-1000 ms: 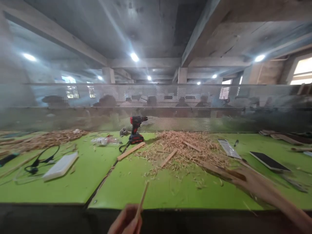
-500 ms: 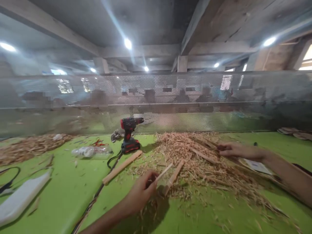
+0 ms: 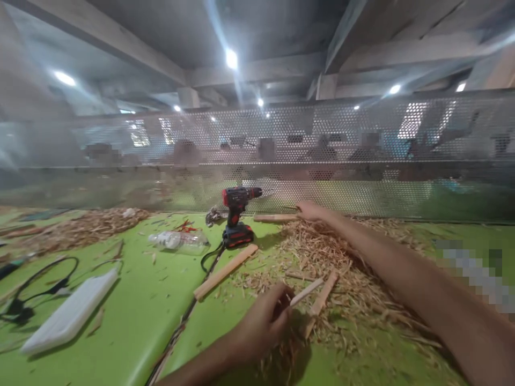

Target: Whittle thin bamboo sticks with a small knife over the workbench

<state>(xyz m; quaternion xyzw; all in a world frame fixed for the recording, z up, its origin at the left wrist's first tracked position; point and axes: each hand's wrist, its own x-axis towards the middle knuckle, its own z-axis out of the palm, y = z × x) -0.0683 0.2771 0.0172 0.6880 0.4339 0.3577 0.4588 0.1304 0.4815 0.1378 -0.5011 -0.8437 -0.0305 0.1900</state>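
Between the fingers of my left hand (image 3: 267, 316) is a thin pale wooden stick (image 3: 308, 292), pointing up and right. A flat wooden strip (image 3: 321, 305) lies just beyond it on the shavings. My right hand (image 3: 316, 211) is stretched far forward, close to the mesh panel, with its fingers closed at the right end of another wooden strip (image 3: 276, 218). A thin dark line shows by those fingertips; I cannot make out what it is. Loose wood shavings (image 3: 330, 249) lie heaped under my right forearm.
A cordless drill (image 3: 237, 214) stands upright left of the shavings, a wooden slat (image 3: 225, 272) before it. Further left are a clear plastic bottle (image 3: 179, 241), a white block (image 3: 72, 313) and a black cable (image 3: 18, 311). A perforated metal panel (image 3: 241, 177) closes off the green table's back.
My right hand has moved left and forward from the right side of the heap to the panel. A strip now lies beside the drill there. The view has turned right; my left hand keeps its stick.
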